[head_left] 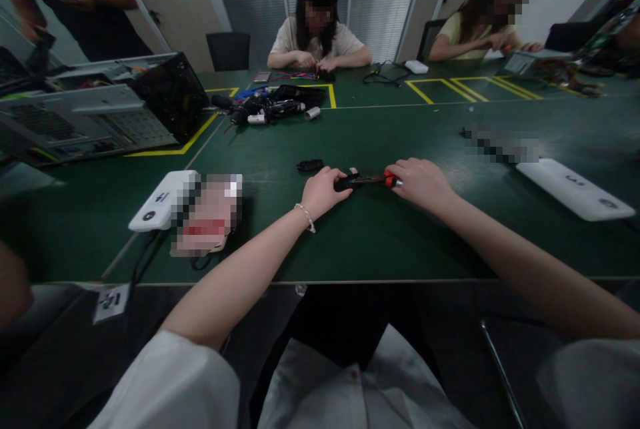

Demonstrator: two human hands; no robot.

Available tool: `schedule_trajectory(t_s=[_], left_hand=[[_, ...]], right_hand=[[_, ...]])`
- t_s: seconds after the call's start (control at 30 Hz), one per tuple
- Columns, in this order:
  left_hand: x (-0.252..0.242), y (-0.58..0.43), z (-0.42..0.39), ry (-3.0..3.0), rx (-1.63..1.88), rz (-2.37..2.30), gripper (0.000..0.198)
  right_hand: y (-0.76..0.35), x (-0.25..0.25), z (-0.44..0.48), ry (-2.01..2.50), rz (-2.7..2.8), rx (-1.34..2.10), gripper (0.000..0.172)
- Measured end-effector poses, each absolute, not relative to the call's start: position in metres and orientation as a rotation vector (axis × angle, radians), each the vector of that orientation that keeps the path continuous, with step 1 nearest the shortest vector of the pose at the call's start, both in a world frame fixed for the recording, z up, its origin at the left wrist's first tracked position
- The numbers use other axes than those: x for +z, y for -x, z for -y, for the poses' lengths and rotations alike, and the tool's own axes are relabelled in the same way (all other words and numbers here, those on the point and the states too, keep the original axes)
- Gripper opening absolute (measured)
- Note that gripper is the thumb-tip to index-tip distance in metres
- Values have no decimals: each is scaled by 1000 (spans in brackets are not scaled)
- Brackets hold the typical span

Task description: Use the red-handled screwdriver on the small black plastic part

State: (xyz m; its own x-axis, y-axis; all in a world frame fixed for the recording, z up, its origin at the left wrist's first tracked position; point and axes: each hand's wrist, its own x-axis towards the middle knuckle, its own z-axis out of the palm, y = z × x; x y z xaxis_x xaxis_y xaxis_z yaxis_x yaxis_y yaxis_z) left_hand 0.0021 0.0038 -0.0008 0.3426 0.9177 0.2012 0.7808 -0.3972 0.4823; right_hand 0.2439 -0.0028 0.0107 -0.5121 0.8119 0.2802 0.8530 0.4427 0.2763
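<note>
My left hand [323, 194] is closed around a small black plastic piece [346, 182] above the green table. My right hand [421, 182] grips a red-handled tool [390, 179], whose dark metal end points left and meets the black piece. The fingers cover much of the tool, so I cannot tell if it is pliers or a screwdriver. A pale bit [353, 171] stands at the upper edge of the black piece. Just beyond my left hand, another small black piece [310, 165] lies on the table [380, 242].
To the left are a white power bank [165, 201], a blurred phone [213, 212] and an open computer case [90, 115]. Black cables and tools [273, 105] lie ahead. At right is another white power bank [575, 189]. Two people sit opposite; another stands at far left.
</note>
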Motion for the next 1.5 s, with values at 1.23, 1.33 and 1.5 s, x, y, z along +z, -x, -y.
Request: schedule_trajectory(t_s=[1.23, 1.33, 1.5], left_hand=[[-2, -1, -4, -2319, 644, -1493, 31], [-2, -1, -4, -2323, 650, -1500, 31], [-2, -2, -4, -2309, 656, -1512, 31]], right_hand=[[-245, 12, 3, 1503, 2582, -540, 28], [-244, 13, 3, 1515, 2593, -546, 27], [-243, 14, 4, 1523, 2586, -551, 28]])
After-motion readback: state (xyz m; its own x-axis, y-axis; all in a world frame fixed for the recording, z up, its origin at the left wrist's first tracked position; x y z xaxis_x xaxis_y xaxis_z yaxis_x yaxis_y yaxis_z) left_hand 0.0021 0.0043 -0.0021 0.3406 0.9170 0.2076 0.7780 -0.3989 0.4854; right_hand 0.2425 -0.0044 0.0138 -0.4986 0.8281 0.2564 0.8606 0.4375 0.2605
